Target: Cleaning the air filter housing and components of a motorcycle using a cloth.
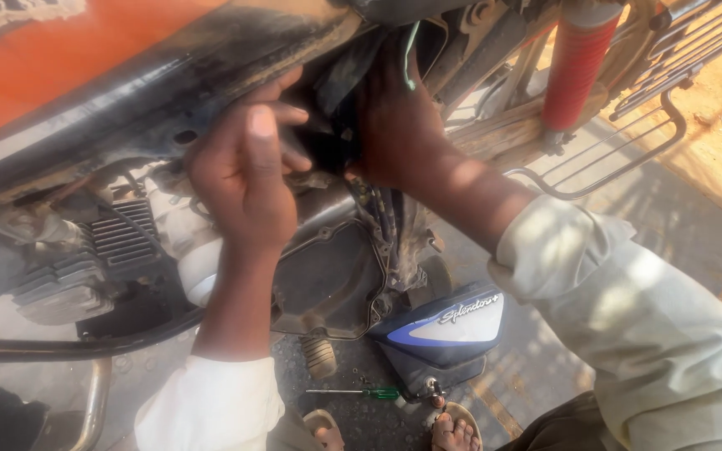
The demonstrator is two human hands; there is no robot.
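Fingers of the left hand curl into the dark, grimy cavity under the orange motorcycle tank, apparently gripping something unseen; the right hand reaches in too, its grip hidden. Detached blue-and-white plastic side panel rests below beside a green-handled screwdriver, seemingly parked for access.

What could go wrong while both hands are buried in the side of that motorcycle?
The left hand and right hand work in a dark, cramped gap under the orange tank, so fingers could get pinched or scraped on metal edges. A small part might slip and drop unseen. The detached blue side panel and green-handled screwdriver lie on the ground by the sandalled feet, where they could easily be stepped on.
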